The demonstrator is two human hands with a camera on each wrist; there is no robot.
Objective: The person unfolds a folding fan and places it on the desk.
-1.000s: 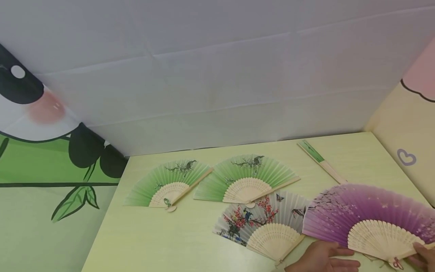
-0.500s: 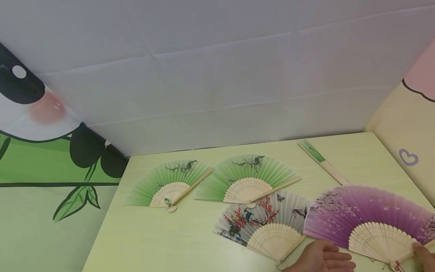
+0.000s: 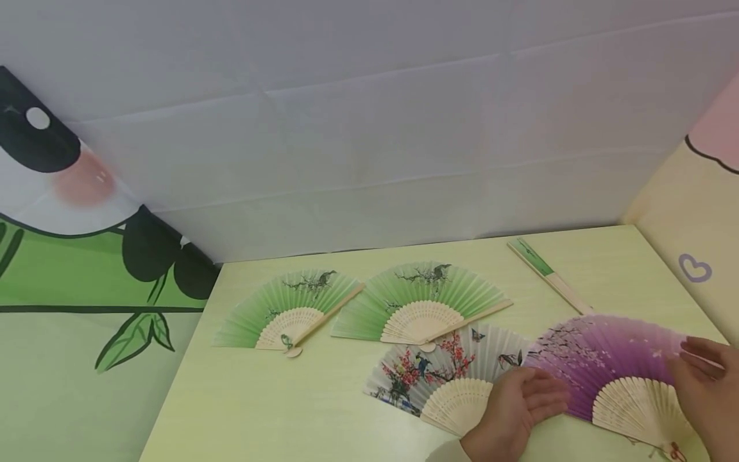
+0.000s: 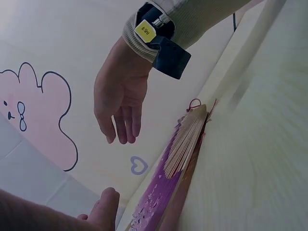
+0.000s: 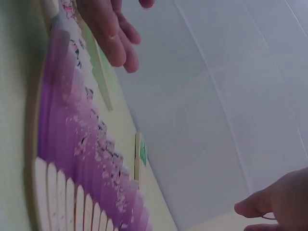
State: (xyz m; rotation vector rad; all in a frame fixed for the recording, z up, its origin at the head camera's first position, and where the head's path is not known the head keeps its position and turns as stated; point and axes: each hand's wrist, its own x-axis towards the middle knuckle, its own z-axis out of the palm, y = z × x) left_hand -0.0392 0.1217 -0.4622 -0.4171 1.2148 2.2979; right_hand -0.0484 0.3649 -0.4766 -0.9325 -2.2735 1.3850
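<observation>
A purple folding fan (image 3: 612, 359) with pale blossoms and ivory ribs lies spread on the table. My left hand (image 3: 514, 404) hovers at its left edge, fingers extended and holding nothing. Over its right side is my right hand (image 3: 707, 391), raised with loose fingers and hiding that end of the fan. In the left wrist view, a gap shows between the right hand (image 4: 122, 96) and the purple fan (image 4: 159, 195). A white folding fan (image 3: 439, 366) with red blossoms lies spread behind the left hand, which covers its lower right part.
Two spread green fans, one at left (image 3: 288, 314) and one in the middle (image 3: 421, 301), lie farther back. A folded green fan (image 3: 548, 273) lies at the back right, its end near the purple fan. A white cloth wall (image 3: 369, 160) closes the table's back.
My right hand has let go of the purple fan's right guard and risen above it. My left hand has lifted and moved up and left, now overlapping the white fan.
</observation>
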